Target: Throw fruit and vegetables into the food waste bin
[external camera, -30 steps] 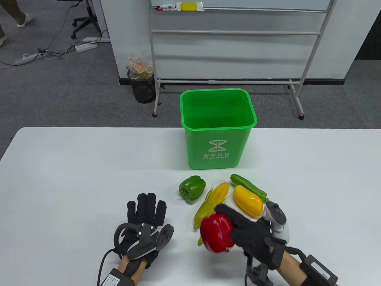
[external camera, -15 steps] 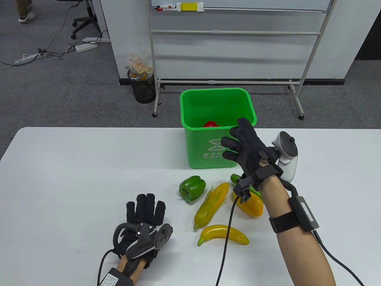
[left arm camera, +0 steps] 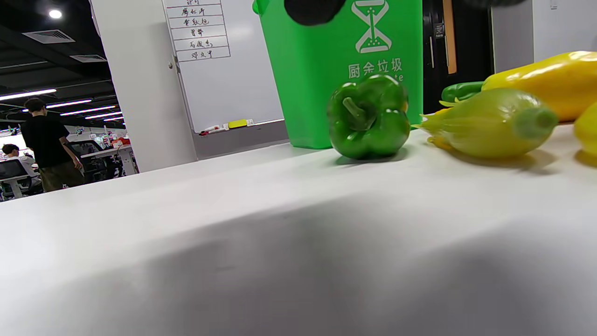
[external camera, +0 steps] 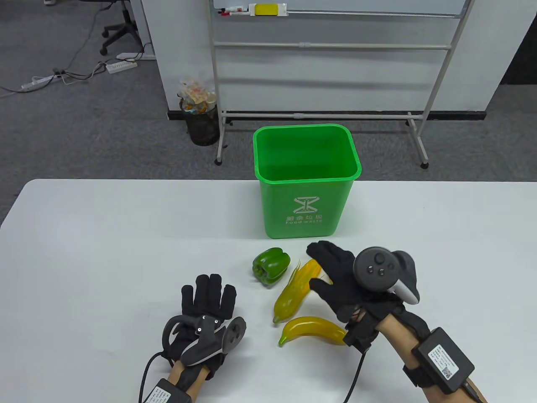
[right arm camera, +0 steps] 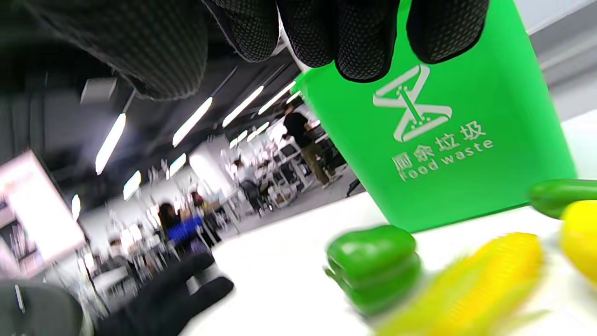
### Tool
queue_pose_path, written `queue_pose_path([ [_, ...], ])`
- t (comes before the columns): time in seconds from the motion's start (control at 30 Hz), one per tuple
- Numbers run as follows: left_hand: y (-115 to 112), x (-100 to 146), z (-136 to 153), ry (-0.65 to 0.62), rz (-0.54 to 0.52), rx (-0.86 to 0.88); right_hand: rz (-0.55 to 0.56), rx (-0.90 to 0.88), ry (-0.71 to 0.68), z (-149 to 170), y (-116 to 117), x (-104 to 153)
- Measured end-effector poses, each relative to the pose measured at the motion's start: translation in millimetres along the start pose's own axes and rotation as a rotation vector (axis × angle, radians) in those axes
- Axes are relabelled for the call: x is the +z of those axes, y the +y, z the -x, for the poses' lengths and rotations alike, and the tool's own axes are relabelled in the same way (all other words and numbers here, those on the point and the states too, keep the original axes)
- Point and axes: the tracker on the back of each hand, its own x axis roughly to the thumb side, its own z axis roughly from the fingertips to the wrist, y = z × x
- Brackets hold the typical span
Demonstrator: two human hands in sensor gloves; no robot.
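Note:
The green food waste bin [external camera: 306, 197] stands upright on the white table [external camera: 105, 235]; only its green walls show inside. In front of it lie a green bell pepper [external camera: 270, 265], a corn cob [external camera: 293, 294] and a yellow banana [external camera: 314, 330]. My right hand [external camera: 331, 270] is open and empty, fingers spread, just above the corn's far end. It hides a yellow fruit [right arm camera: 580, 233] and a long green vegetable [right arm camera: 564, 196], which both show in the right wrist view. My left hand [external camera: 207, 298] rests flat and open on the table, left of the produce.
Behind the table stand a whiteboard frame [external camera: 327, 44] and a black mesh trash basket [external camera: 201, 121] on the grey floor. The table's far edge runs just behind the bin.
My right hand carried the red pepper up to the bin and let it go inside. It has come back down, empty, over the corn. The left hand has stayed put.

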Motion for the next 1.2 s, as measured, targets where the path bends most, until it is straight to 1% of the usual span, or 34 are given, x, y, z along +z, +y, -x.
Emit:
queue_pose_path([
  [0.03,0,0,0,0.0,0.0,0.0,-0.014,0.039,-0.004,-1,7,2],
  [0.13,-2,0,1,0.0,0.0,0.0,-0.084,0.179,-0.014,1,39,8],
  [0.27,-3,-1,1,-0.004,0.002,0.0,-0.169,0.352,-0.002,11,79,11],
  [0.37,-3,-1,0,-0.008,0.006,-0.001,-0.208,0.446,0.021,20,100,11],
  [0.5,-4,-1,0,-0.011,0.009,0.002,-0.268,0.479,0.081,32,121,9],
  [0.73,-5,-1,-1,-0.028,0.011,0.017,-0.315,0.49,0.125,46,138,4],
  [0.97,-6,-2,-3,-0.033,0.02,0.012,-0.351,0.486,0.158,52,150,0],
  [1.2,-7,-2,-3,-0.033,0.021,0.012,-0.349,0.49,0.169,50,153,-2],
])
